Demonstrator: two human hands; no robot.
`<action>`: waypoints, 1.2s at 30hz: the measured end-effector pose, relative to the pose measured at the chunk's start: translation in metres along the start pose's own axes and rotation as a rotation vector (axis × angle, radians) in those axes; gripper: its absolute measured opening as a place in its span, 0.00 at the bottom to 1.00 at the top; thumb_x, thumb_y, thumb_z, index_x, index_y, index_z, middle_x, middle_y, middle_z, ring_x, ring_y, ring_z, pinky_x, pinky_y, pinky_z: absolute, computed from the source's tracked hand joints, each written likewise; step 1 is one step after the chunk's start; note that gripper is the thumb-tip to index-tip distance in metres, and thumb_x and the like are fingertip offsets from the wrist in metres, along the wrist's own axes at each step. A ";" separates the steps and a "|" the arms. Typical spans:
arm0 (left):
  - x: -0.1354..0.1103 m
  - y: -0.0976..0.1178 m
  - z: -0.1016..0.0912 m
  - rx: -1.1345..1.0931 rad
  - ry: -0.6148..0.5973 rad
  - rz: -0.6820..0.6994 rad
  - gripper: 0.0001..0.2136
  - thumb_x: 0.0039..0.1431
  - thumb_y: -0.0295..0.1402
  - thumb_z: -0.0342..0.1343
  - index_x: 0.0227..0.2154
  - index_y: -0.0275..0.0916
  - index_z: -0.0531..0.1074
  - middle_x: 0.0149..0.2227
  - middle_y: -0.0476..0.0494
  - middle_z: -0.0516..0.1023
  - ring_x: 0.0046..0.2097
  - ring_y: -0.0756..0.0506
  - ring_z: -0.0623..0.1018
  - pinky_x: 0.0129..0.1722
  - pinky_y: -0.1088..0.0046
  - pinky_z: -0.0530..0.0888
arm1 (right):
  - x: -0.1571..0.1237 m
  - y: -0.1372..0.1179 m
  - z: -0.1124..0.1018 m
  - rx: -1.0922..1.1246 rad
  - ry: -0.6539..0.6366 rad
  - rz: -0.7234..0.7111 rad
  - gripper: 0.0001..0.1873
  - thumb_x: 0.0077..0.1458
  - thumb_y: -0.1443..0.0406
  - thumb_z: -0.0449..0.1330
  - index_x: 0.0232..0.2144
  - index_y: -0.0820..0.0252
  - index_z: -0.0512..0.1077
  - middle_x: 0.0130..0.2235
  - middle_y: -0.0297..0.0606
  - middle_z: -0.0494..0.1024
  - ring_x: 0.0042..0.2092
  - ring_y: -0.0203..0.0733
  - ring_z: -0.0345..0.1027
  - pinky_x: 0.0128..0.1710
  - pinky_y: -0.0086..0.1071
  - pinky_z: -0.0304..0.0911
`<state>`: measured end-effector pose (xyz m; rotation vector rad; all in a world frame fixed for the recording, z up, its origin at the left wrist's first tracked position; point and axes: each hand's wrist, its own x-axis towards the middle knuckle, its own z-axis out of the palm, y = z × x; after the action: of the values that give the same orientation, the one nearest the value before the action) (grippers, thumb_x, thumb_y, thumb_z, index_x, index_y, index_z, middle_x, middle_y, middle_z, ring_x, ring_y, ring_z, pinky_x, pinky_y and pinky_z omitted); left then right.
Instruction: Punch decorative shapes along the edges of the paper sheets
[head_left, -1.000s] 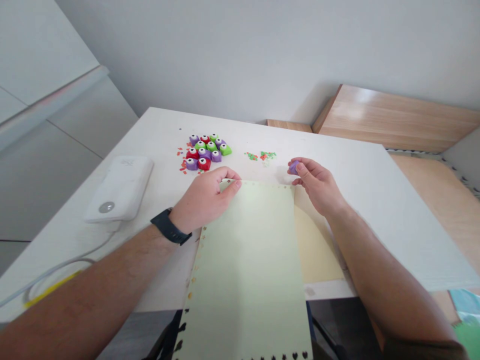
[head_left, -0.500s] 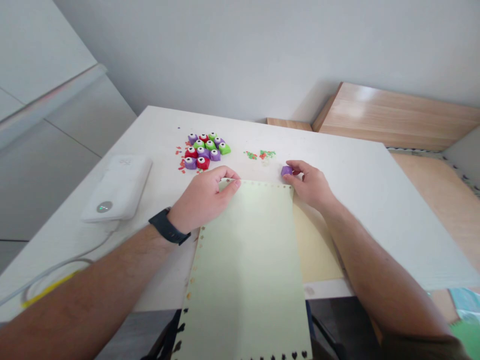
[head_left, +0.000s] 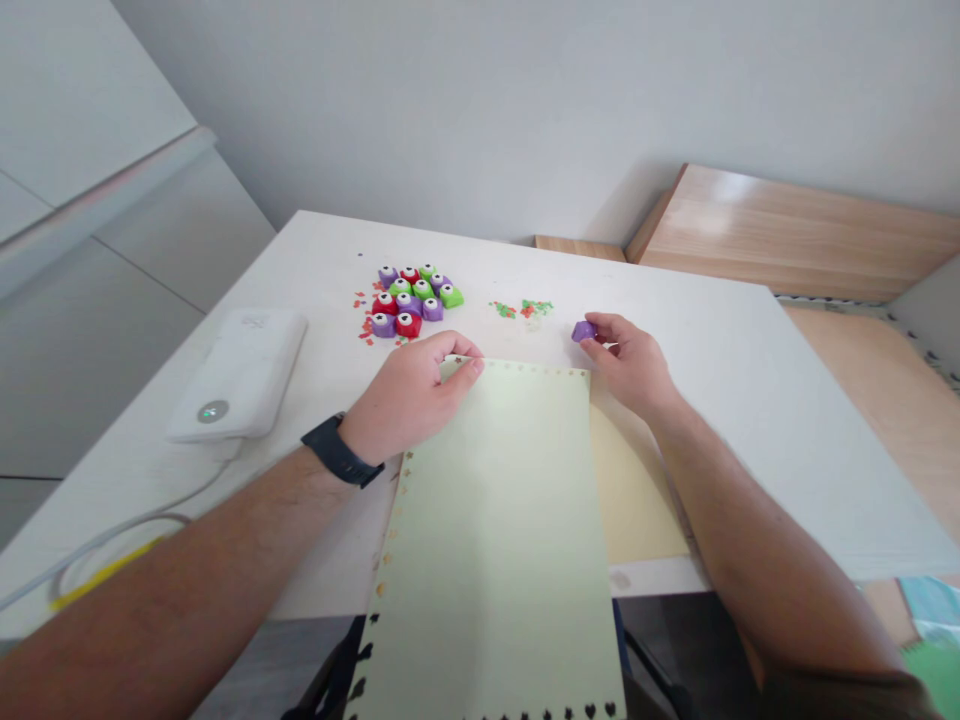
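Since the earlier frame, the right hand (head_left: 628, 362) has lifted a little up and to the right, raising a purple craft punch (head_left: 583, 331) clear of the top edge of the sheet. The hand is partly closed and grips the punch between thumb and fingertips, just above the sheet's upper right corner and off the white table (head_left: 720, 420).

The left hand (head_left: 409, 395) is curled over the upper left corner of a pale green sheet (head_left: 495, 560), holding it against the table. A black watch (head_left: 339, 450) sits on that wrist.

The pale green sheet lies lengthwise at lower centre and overhangs the near table edge. Small punched shapes run along its borders, with hearts along the bottom edge. A cream sheet (head_left: 637, 490) lies partly under its right side.

Beyond the left hand, at upper centre of the table, a tight cluster of purple, red and green craft punches (head_left: 412, 300) stands close together. Red and green paper scraps (head_left: 362, 315) lie along the cluster's left side, and a second small patch of paper scraps (head_left: 521, 310) lies to its right.

At left, a white rounded device (head_left: 236, 375) with a small round light sits on the table, a pale cable (head_left: 112, 560) running from it past the left forearm. Light wooden panels (head_left: 780, 215) stand at upper right, against a grey wall (head_left: 480, 110).
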<state>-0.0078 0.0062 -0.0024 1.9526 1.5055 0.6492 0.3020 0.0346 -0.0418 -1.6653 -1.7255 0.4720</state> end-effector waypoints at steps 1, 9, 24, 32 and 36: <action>0.000 0.000 0.000 0.000 0.003 0.002 0.14 0.66 0.46 0.54 0.42 0.43 0.79 0.19 0.54 0.65 0.20 0.49 0.62 0.24 0.70 0.56 | -0.001 -0.001 -0.001 -0.009 -0.001 0.003 0.24 0.61 0.58 0.63 0.58 0.57 0.77 0.46 0.42 0.85 0.34 0.43 0.72 0.43 0.43 0.69; 0.000 0.003 -0.001 -0.005 -0.003 -0.002 0.13 0.66 0.45 0.55 0.42 0.43 0.79 0.19 0.54 0.64 0.20 0.49 0.62 0.23 0.71 0.56 | -0.002 -0.004 -0.002 -0.118 -0.081 -0.127 0.21 0.59 0.65 0.62 0.54 0.55 0.81 0.49 0.45 0.83 0.40 0.46 0.75 0.45 0.42 0.70; 0.000 0.002 -0.001 0.002 0.003 0.004 0.12 0.66 0.45 0.55 0.41 0.44 0.78 0.18 0.55 0.64 0.20 0.49 0.63 0.24 0.71 0.57 | 0.000 0.001 0.000 -0.183 0.011 -0.184 0.18 0.59 0.66 0.63 0.51 0.56 0.81 0.46 0.44 0.84 0.42 0.49 0.75 0.48 0.45 0.70; 0.000 0.002 0.000 0.005 0.000 0.003 0.13 0.66 0.45 0.55 0.41 0.44 0.78 0.18 0.55 0.64 0.21 0.48 0.63 0.24 0.70 0.57 | -0.003 -0.005 0.001 -0.173 -0.014 -0.225 0.17 0.62 0.65 0.61 0.52 0.55 0.82 0.49 0.46 0.83 0.46 0.52 0.75 0.50 0.46 0.69; 0.000 0.002 0.000 0.010 0.004 0.007 0.13 0.66 0.45 0.55 0.42 0.43 0.79 0.19 0.54 0.65 0.21 0.48 0.64 0.25 0.70 0.58 | -0.004 -0.005 0.001 -0.150 0.044 -0.221 0.18 0.62 0.66 0.62 0.53 0.56 0.81 0.50 0.47 0.83 0.46 0.52 0.75 0.50 0.46 0.70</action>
<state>-0.0067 0.0061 -0.0013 1.9666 1.5075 0.6500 0.2979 0.0307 -0.0401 -1.5487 -1.9239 0.2059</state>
